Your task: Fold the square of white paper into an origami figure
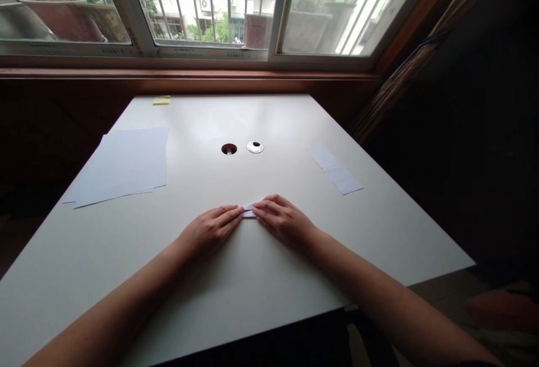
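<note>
A small folded piece of white paper (249, 210) lies on the white table (252, 277) near its middle. My left hand (210, 228) rests palm down on the table, its fingers stretched toward the paper and pressing on its left end. My right hand (281, 220) lies flat over the paper's right part, fingers together and pressed down on it. Most of the paper is hidden under my fingers.
A loose stack of white sheets (122, 164) lies at the left. A folded paper strip (336, 169) lies at the right. A cable hole (229, 148) and its round cap (255, 146) sit mid-table. A yellow sticky pad (161, 100) lies by the far edge, under the window.
</note>
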Available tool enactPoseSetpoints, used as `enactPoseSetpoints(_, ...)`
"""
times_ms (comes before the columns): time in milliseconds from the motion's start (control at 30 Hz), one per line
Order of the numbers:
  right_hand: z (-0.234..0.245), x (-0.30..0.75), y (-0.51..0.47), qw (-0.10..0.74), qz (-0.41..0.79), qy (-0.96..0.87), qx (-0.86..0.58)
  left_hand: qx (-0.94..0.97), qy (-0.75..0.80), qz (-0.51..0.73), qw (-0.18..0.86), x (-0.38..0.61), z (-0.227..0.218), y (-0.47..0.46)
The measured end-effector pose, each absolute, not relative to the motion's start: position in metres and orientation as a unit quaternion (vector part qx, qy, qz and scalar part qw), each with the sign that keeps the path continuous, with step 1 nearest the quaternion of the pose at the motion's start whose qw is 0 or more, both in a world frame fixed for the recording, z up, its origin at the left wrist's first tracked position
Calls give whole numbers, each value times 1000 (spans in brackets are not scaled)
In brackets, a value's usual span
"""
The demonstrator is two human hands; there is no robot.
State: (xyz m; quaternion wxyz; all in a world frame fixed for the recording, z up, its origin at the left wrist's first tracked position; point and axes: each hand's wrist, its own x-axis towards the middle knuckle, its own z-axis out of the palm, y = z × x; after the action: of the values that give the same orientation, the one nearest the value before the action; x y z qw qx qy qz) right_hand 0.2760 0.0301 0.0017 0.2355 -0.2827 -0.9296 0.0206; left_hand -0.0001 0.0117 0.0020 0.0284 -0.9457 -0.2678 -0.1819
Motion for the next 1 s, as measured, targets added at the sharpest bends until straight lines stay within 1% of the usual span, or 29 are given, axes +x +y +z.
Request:
enactPoseSetpoints(167,3,274,32,250,44,-924,-285,-946,-273,-175,29,10,8,10)
enactPoseSetpoints(367,4,277,45,224,29,-936,-269,-946,-273,-165,59,13,10,15)
enactPoseSetpoints(467,4,278,49,218,43,-942,-250,-945,-275,-164,67,12,9,16)
enactPoseSetpoints(600,4,276,47,236,59,-939,-242,-940,-289,-165,70,11,9,16)
enactPoseSetpoints(833,2,268,35,250,41,-933,-255,-939,-286,-179,70,13,5,14)
enactPoseSetpoints(1000,1,269,36,264,64,-923,-271,-932,-295,-194,85,21,1,8)
